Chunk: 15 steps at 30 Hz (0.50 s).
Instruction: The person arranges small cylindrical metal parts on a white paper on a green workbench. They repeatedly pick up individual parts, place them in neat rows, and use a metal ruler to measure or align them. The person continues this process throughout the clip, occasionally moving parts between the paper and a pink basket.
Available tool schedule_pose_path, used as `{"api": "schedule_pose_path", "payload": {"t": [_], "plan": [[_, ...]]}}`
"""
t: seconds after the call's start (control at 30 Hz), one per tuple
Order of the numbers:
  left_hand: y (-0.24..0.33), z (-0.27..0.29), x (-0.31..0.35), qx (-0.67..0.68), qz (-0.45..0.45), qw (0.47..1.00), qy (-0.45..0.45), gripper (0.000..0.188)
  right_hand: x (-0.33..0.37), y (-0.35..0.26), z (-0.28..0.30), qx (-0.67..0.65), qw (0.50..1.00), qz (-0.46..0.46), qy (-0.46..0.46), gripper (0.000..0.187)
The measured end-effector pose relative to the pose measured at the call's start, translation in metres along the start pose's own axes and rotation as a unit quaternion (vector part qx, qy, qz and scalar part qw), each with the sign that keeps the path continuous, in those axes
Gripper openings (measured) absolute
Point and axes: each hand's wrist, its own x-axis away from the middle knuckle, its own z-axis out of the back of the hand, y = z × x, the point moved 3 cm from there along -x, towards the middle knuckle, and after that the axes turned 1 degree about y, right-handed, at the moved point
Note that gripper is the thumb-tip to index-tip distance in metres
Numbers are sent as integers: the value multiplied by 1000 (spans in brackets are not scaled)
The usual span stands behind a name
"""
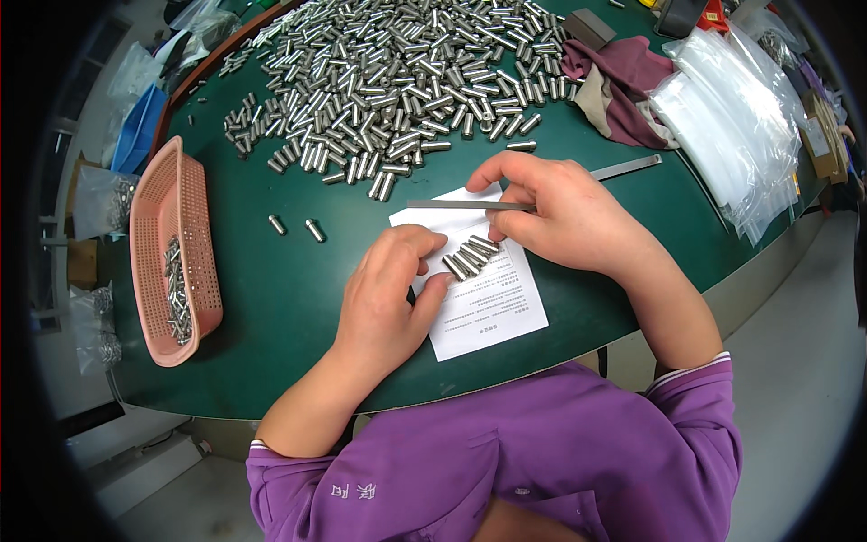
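At the centre of the frame, a short row of pins [470,258], side by side and slanted, on a white sheet [488,316] with print on it, between two bare hands. To the left of the row, the left hand [384,275]: half open, fingers bent, thumb apart from the forefinger and just beside the nearest pin (touching or not, impossible to tell). To the right, the right hand [569,212]: closed on a thin dark strip [461,205], fingertips close to the row's right end. Free end of the strip pointing left, above the row in the frame and over the top of the sheet. Beyond the knuckles, toward the right of the frame, a paler bar [628,167] (same piece or another, hidden by the hand).

Beneath, a green table [271,316]. Across the top of the frame, a large pile [397,72] of similar pins, pointing every way. Left of centre, two loose pins [314,231], apart from the pile. At far left, a pink basket [203,271] with small metal parts [178,307] inside. At upper right, a grey block [589,29], a maroon cloth [632,77] and clear bags [722,117].
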Motion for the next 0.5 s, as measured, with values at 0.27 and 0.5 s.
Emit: {"api": "schedule_pose_path", "payload": {"t": [0.27,0.5], "plan": [[3,-6,0,-32,-6,999,-22,46,1,1,-3,-5,1000,4,3,31],[-1,-16,3,-77,12,997,7,44,2,-5,-6,-77,992,98,-19,28]]}}
